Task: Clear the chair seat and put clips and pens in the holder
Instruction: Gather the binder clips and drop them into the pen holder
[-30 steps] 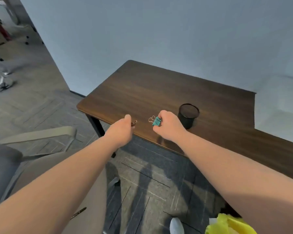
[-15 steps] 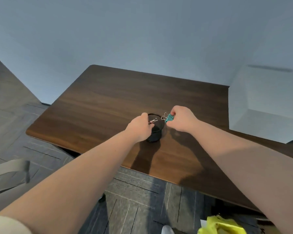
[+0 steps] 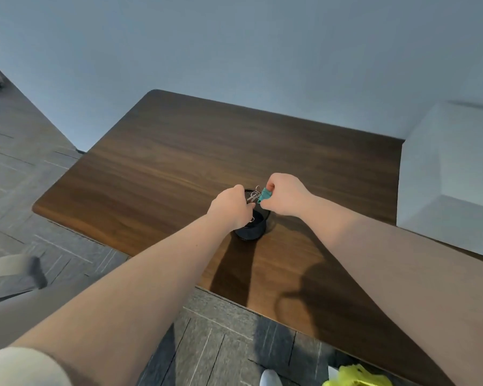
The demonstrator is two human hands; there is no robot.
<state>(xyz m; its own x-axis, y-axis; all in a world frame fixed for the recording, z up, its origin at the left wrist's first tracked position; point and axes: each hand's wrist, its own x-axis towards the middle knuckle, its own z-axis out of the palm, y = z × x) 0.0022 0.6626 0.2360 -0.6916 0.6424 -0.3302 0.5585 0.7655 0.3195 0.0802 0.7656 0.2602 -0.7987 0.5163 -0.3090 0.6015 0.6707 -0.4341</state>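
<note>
A black mesh holder (image 3: 253, 231) stands on the brown wooden desk (image 3: 179, 168), near its front edge. Both hands hover right over the holder's mouth. My right hand (image 3: 286, 197) pinches a teal binder clip (image 3: 264, 195) with silver wire handles. My left hand (image 3: 232, 208) is closed on a small clip whose silver wire (image 3: 252, 198) pokes out beside the teal one. The left hand hides the holder's left rim and much of its inside. Only an armrest (image 3: 14, 270) of the chair shows at the left edge.
A white box-like block (image 3: 446, 174) stands at the desk's right end against the pale wall. Grey carpet tiles (image 3: 221, 344) lie below the desk edge. Something yellow (image 3: 354, 378) and a white shoe tip (image 3: 271, 378) sit at the bottom edge.
Both hands moved from the desk's front edge to above the holder, each still gripping its clip. The view swung away from the chair toward the desk.
</note>
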